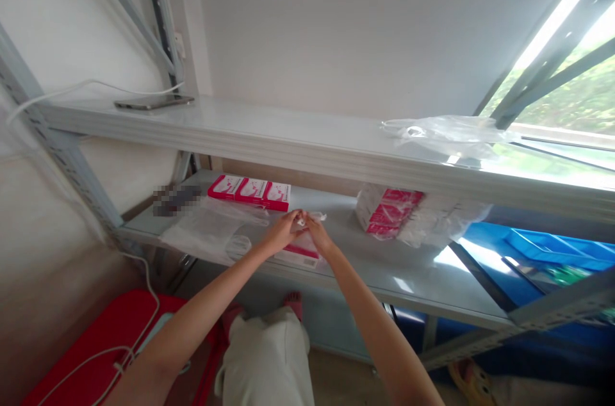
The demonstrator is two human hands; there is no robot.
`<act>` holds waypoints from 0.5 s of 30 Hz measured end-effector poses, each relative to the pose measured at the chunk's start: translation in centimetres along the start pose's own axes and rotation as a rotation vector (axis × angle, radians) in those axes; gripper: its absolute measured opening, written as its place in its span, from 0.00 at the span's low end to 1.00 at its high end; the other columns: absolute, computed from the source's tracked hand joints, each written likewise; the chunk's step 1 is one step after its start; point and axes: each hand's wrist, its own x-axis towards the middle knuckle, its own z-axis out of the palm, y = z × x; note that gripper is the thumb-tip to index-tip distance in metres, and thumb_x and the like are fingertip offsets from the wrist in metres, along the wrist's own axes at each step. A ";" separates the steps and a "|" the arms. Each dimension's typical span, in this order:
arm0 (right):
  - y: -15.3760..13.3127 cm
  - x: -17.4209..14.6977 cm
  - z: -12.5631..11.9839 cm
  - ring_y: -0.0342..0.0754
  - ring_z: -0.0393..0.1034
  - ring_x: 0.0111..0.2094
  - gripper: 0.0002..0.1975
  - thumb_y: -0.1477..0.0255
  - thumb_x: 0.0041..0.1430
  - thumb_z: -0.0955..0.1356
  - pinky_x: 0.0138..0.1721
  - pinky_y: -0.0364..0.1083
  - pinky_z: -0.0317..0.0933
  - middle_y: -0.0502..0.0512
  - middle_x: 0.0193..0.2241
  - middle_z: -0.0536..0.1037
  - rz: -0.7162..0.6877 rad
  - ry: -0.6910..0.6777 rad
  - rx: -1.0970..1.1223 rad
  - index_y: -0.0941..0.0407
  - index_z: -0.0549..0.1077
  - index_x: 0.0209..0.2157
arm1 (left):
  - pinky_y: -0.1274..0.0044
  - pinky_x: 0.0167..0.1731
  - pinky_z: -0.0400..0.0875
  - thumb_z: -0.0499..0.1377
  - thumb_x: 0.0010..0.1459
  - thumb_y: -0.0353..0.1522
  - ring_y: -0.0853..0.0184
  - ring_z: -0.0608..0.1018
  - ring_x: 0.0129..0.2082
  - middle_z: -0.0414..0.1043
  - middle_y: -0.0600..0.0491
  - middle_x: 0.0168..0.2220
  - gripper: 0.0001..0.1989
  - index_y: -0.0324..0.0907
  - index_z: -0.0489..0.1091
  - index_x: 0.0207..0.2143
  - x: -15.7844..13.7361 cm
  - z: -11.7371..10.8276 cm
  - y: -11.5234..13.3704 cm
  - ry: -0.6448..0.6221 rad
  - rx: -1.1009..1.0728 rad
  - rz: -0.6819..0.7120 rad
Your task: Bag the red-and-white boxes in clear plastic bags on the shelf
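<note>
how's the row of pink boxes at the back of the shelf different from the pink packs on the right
The row of boxes lies flat and bare at the back of the lower shelf, three side by side. The packs sit stacked in a tilted bundle, partly under clear plastic wrap. The row is left of both hands, left hand and right hand; the packs are to their right. Both are pink and white.

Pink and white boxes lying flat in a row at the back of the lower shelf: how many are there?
3. They lie side by side: the left box, the middle box and the right box. More pink packs sit elsewhere, in a plastic bag and under the hands.
</note>
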 end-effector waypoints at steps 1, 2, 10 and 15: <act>0.0 -0.2 -0.3 0.43 0.60 0.26 0.28 0.43 0.51 0.63 0.29 0.43 0.55 0.49 0.22 0.67 -0.039 -0.034 -0.030 0.56 0.69 0.25 | 0.72 0.46 0.69 0.60 0.53 0.24 0.63 0.77 0.42 0.76 0.47 0.42 0.15 0.39 0.71 0.45 0.1 0.0 -0.2 -0.027 -0.004 -0.034; 0.0 -0.3 -0.7 0.44 0.61 0.26 0.28 0.43 0.52 0.62 0.30 0.43 0.56 0.50 0.22 0.68 -0.082 -0.077 -0.075 0.56 0.68 0.23 | 0.73 0.45 0.69 0.57 0.54 0.23 0.63 0.78 0.39 0.77 0.48 0.37 0.10 0.38 0.73 0.38 0.2 -0.3 -0.4 -0.049 0.001 -0.063; -1.6 -0.3 -3.7 0.47 0.70 0.32 0.12 0.69 0.62 0.64 0.37 0.45 0.62 0.56 0.31 0.78 -0.417 -0.238 -0.727 0.56 0.80 0.34 | 0.75 0.40 0.70 0.60 0.51 0.27 0.65 0.76 0.37 0.76 0.51 0.34 0.06 0.37 0.73 0.33 1.3 -1.9 -2.2 -0.234 -0.237 -0.201; -2.0 -0.6 -3.4 0.46 0.70 0.38 0.15 0.81 0.59 0.63 0.43 0.45 0.63 0.56 0.35 0.77 -0.637 -0.200 -1.188 0.55 0.77 0.41 | 0.71 0.44 0.70 0.51 0.60 0.30 0.65 0.76 0.42 0.75 0.48 0.40 0.12 0.39 0.72 0.42 1.8 -1.5 -3.4 -0.196 -0.326 -0.224</act>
